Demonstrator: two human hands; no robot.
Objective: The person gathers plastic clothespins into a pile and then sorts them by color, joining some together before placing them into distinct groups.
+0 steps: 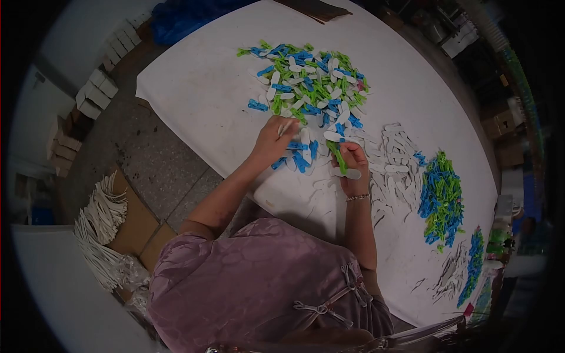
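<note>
My right hand is closed on a green clothespin, with a white oval piece at its upper end and another at its lower end. Beside a small group of blue clothespins, my left hand is closed, and a slim white strip shows at its fingertips. Just beyond both hands spreads a heap of green and blue clothespins mixed with white oval pieces. Loose white strips lie to the right of my right hand.
On the white table, a second heap of blue and green clothespins sits at the right, with more white strips nearer me. Bundled white strips rest on cardboard at lower left. White boxes line the wall.
</note>
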